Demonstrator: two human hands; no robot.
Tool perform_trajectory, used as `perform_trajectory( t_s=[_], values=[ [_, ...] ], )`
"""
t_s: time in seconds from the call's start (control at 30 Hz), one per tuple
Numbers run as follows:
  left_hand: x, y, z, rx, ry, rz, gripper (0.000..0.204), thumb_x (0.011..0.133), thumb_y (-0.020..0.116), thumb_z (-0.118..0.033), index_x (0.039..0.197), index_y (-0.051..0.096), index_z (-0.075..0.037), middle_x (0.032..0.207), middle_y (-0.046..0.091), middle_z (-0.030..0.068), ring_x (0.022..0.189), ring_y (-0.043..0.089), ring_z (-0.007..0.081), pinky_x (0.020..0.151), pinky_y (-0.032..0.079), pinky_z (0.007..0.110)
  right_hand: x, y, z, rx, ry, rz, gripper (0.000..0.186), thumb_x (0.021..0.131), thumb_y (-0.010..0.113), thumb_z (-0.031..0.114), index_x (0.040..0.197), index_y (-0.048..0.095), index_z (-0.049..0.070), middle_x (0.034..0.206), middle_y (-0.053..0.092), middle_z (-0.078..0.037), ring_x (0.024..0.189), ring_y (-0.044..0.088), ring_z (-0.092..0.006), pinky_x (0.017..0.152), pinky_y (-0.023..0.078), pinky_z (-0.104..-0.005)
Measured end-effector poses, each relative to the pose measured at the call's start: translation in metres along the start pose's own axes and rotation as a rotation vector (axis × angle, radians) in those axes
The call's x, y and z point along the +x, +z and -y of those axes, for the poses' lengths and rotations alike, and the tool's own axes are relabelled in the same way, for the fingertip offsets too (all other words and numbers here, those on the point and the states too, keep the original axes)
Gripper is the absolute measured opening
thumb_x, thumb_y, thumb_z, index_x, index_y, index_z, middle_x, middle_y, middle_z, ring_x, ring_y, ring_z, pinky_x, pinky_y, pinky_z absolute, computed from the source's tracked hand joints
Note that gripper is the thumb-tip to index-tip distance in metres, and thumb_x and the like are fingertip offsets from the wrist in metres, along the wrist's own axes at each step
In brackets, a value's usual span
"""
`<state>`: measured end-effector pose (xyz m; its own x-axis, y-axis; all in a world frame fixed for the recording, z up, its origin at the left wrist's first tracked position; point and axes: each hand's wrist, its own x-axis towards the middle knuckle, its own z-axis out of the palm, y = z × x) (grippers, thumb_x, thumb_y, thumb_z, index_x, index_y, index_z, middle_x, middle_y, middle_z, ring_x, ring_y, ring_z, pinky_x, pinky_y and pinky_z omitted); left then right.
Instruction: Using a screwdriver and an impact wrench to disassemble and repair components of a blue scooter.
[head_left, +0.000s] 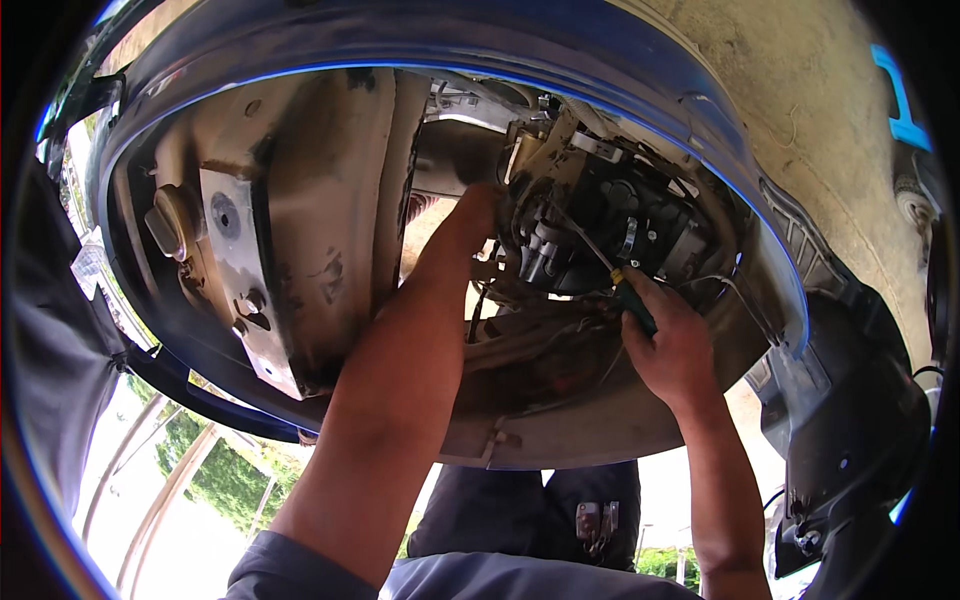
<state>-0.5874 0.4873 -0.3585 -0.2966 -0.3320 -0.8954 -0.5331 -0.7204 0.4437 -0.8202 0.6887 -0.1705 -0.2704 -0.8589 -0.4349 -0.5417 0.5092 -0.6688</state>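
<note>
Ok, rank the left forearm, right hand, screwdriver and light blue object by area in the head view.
1. Left forearm
2. Right hand
Last: screwdriver and light blue object, too alike to rank.

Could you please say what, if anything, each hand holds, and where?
Right hand: a slim metal screwdriver, by its green handle; left hand: cannot tell.

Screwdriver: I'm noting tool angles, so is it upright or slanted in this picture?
Slanted: its shaft runs up and to the left from the green handle gripped in the right hand.
</note>
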Motion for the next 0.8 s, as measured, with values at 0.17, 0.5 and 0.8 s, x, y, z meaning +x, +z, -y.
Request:
perform_trajectory(
  t_s=[0.17, 0.5, 0.8],
  values=[
    [0.009, -0.007, -0.001, 0.063, 0.015, 0.025, 0.029, 0.100, 0.051, -0.011, 0.109, 0.073, 0.005, 0.088, 0.075, 0.0151, 0.067, 0.071, 0.0230, 0.057, 0.053, 0.038, 0.003, -0.010, 0.010, -0.005, 0.064, 0.050, 0.049, 0.088, 0.072, 0.014, 0.137, 0.066, 0.017, 0.096, 0.069, -0.015, 0.086, 0.070, -0.0344, 0.076, 0.057, -0.0430],
    [0.003, -0.017, 0.001, 0.066, -0.010, 0.171, 0.037, 0.088, 0.082, -0.029, 0.111, 0.077, -0.001, 0.097, 0.075, 0.0074, 0.085, 0.069, 0.0163, 0.076, 0.054, 0.034, 0.004, 0.001, 0.009, 0.020, 0.044, 0.038, 0.050, 0.087, 0.072, 0.012, 0.137, 0.066, 0.017, 0.094, 0.068, -0.014, 0.084, 0.069, -0.0345, 0.075, 0.057, -0.0436],
    [0.002, -0.010, -0.007, 0.198, -0.039, 0.142, 0.038, 0.087, 0.084, -0.029, 0.114, 0.077, -0.004, 0.097, 0.075, 0.0062, 0.085, 0.068, 0.0158, 0.075, 0.053, 0.033, 0.003, 0.004, 0.006, 0.071, 0.032, 0.020, 0.050, 0.087, 0.072, 0.010, 0.136, 0.066, 0.014, 0.094, 0.068, -0.016, 0.084, 0.070, -0.0344, 0.075, 0.057, -0.0435]
  ],
)
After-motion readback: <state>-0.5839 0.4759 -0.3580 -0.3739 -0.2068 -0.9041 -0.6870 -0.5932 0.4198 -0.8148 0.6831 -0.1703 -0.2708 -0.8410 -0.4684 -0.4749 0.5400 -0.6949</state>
